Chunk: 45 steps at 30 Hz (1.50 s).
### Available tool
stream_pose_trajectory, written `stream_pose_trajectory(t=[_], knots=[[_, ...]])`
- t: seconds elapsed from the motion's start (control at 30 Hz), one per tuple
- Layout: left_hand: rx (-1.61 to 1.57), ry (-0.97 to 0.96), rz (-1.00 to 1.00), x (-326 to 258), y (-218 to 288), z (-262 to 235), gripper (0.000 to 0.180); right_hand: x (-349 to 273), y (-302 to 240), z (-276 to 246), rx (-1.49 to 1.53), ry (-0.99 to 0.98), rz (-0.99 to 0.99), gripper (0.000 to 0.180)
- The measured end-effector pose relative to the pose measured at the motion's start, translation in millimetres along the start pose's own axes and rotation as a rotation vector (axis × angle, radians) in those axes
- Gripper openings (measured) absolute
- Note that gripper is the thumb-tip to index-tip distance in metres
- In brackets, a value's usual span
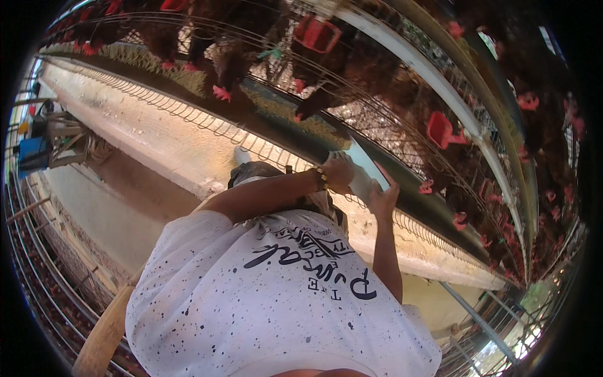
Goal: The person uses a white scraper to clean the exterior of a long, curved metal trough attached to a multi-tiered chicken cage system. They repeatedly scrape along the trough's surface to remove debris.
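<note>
Both hands meet on one pale, flat, light-coloured scoop-like piece (362, 181) held over the long feed trough. Your left hand (339, 171), with a beaded band at its wrist, is curled shut on the upper end of that piece; whether the fingers wrap fully around it cannot be told. Your right hand (383, 200) lies with fingers spread and extended against the lower end, touching it rather than closing on it.

Nearest to you, your white speckled short-sleeved shirt (276, 295) fills the lower middle of the view, and a rounded wooden handle (103, 336) slants up at its left. Just beyond the shirt, a dark cloth bundle (254, 173) sits under your left forearm.

Beyond the hands runs the long, pale, dusty concrete-coloured ledge (157, 125), edged by a row of bent wire loops. Above it stretches the dark feed trough (314, 141), and behind that the wire cage front (377, 113), where brown hens with red combs (226, 56) push their heads out. Red plastic drinker cups (440, 129) hang along the wire.

At far left stands a blue box (32, 154) on a small frame.
</note>
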<state>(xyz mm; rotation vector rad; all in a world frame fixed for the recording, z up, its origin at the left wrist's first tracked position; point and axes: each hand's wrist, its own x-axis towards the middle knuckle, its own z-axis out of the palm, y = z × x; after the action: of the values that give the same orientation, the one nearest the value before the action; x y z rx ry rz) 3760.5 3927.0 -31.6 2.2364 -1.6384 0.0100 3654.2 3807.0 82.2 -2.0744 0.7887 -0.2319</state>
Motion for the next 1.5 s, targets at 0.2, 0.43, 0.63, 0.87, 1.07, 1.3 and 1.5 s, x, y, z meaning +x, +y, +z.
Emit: stream_pose_trajectory(t=[0.2,0.43,0.63,0.87,1.07,1.3,1.5], knots=[[-0.002,-0.432,-0.026,-53.1,-136.7,-83.7,0.109,31.5,-79.5,125.2,0.069,-0.014,-0.185,0.041],[-0.381,-0.508,-0.397,-143.5,-309.6,-181.8,0.086,108.7,-207.3,289.5,-0.177,-0.324,-0.185,0.033],[-0.248,0.107,-0.37,-179.6,-284.8,-251.7,0.052,99.1,-210.3,277.9,0.041,-0.268,-0.414,0.048],[-0.494,0.137,-0.014,-119.7,-201.7,-200.7,0.049,66.9,-118.6,116.6,0.224,-0.274,0.125,0.051],[-0.242,0.254,0.131,-57.9,-111.0,-84.0,0.047,65.6,-65.4,45.8,0.092,-0.304,0.292,0.041],[-0.255,-0.374,0.044,-45.8,-155.5,-104.6,0.061,75.9,-68.6,84.6,-0.014,-0.221,0.276,0.035],[-0.221,-0.11,0.024,-111.3,-261.3,-132.0,0.06,95.4,-184.2,186.4,-0.069,-0.279,0.074,0.032]])
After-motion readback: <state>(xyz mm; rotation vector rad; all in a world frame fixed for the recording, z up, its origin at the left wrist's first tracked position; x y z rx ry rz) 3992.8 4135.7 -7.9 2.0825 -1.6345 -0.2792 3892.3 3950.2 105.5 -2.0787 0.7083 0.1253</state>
